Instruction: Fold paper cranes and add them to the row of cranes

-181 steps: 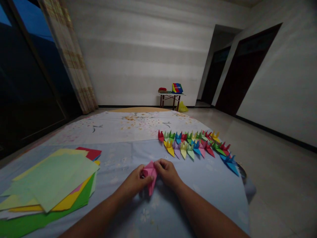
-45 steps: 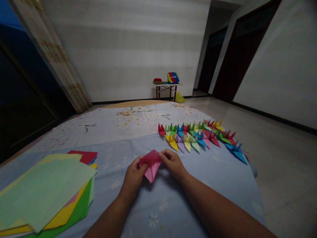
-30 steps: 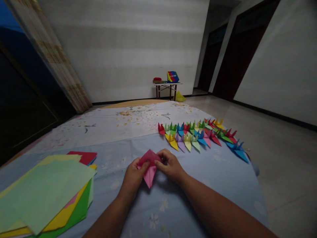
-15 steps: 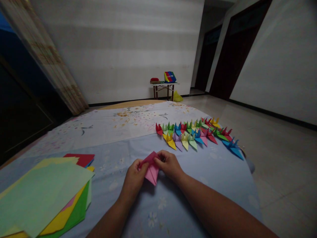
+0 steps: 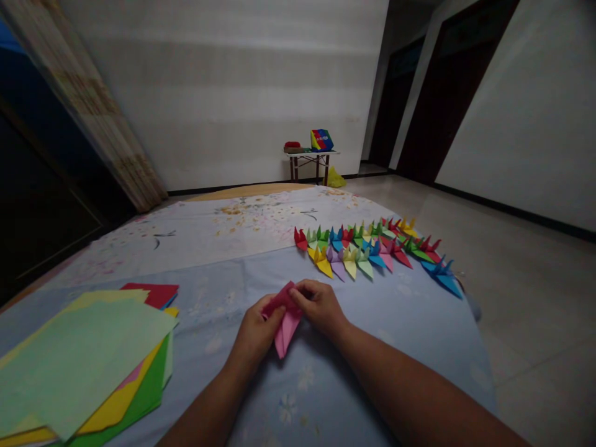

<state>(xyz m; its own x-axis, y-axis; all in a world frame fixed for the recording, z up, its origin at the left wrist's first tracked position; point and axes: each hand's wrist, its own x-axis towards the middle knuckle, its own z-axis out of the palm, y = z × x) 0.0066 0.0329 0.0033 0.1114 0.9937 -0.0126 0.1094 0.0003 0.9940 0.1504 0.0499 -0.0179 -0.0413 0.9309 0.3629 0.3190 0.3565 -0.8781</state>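
Observation:
A partly folded sheet of pink origami paper is held between my two hands, just above the blue cloth. My left hand pinches its left side, thumb lying across the front. At the upper right, my right hand grips the paper's edge between thumb and fingers. The narrow end points down toward me and shows a lengthwise crease. Beyond my right hand stand rows of folded paper cranes in many colours. To the left lies a pile of coloured paper sheets, pale green on top.
The table is covered by a blue cloth and a white flowered cloth. A blue paper crane sits near the table's right edge. By the far wall, a small table carries a multicoloured box and a red item.
The pink paper's lower end has swung slightly left and toward me and looks narrower. My left thumb has shifted a little right along it. Both hands keep their grip.

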